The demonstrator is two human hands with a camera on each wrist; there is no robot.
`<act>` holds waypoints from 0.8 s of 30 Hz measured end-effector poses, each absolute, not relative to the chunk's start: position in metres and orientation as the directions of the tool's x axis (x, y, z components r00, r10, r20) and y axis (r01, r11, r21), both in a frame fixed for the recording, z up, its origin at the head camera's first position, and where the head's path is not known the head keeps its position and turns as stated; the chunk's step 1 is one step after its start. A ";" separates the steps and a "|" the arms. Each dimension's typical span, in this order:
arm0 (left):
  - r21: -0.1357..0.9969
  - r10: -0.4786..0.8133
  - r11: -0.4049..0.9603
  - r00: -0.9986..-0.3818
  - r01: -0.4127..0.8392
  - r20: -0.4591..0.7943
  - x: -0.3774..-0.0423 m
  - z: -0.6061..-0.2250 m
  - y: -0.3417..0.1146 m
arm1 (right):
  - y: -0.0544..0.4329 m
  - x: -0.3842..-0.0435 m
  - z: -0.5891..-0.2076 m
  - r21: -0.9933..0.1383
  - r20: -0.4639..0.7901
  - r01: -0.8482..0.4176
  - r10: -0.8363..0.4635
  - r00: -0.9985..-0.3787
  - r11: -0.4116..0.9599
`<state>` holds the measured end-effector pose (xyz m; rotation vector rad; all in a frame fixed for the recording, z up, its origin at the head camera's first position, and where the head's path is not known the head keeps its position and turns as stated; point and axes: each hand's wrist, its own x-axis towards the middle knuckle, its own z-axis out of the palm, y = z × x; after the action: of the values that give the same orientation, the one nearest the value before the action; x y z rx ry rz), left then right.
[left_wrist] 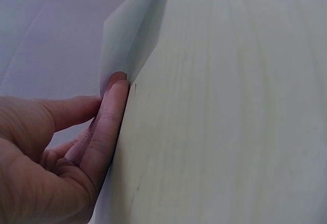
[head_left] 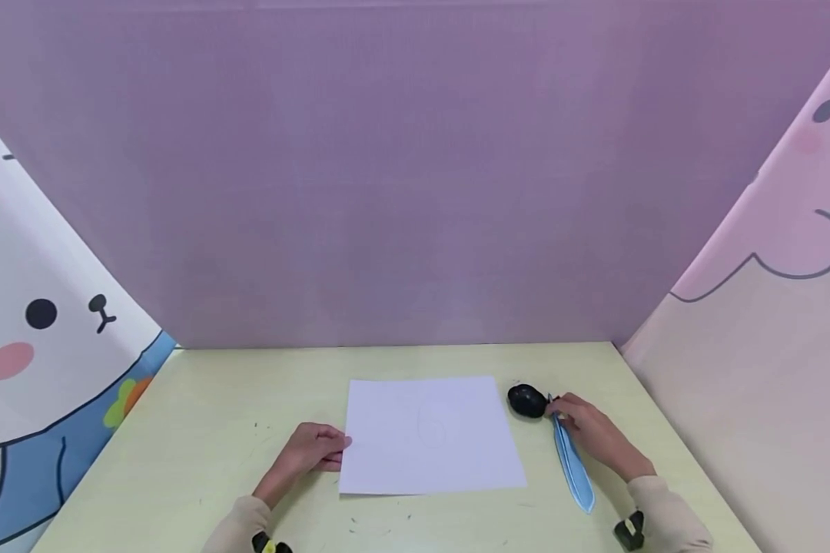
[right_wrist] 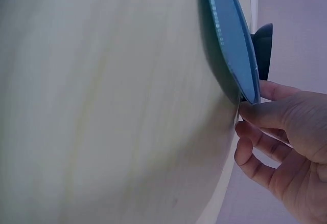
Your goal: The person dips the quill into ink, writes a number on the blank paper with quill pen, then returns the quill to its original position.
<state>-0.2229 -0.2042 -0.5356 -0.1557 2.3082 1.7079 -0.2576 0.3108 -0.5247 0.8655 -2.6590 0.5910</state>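
Note:
A white sheet of paper (head_left: 394, 453) with a faint rounded pencil-like outline lies on the table. At its left edge my left hand (head_left: 316, 445) pinches it between thumb and fingers; the left wrist view shows that edge of the paper (left_wrist: 127, 40) lifted and bent. To the right of the sheet, my right hand (head_left: 591, 430) pinches the narrow far end of a long, slim light-blue pouch-like thing (head_left: 574, 468). In the right wrist view, thumb and forefinger meet at the tip of this blue thing (right_wrist: 235, 35). A glossy black rounded object (head_left: 527, 401) sits just beyond those fingertips.
The pale wood-grain table (head_left: 249, 384) carries small dark specks (head_left: 353, 530) near its front and left of the sheet. A purple partition (head_left: 415, 192) rises at the back. Cartoon-printed panels stand on the left (head_left: 62, 307) and right (head_left: 768, 346).

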 end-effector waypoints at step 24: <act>0.931 0.101 0.290 -0.961 -0.220 -0.258 -0.222 -0.532 -0.212 | 0.306 -0.261 -0.525 -0.289 0.393 -0.621 -0.501 -0.771 0.729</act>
<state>-0.2222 -0.2125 -0.5315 -0.1085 2.2939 1.7228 -0.2613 0.3057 -0.5252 0.8797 -2.6452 0.5924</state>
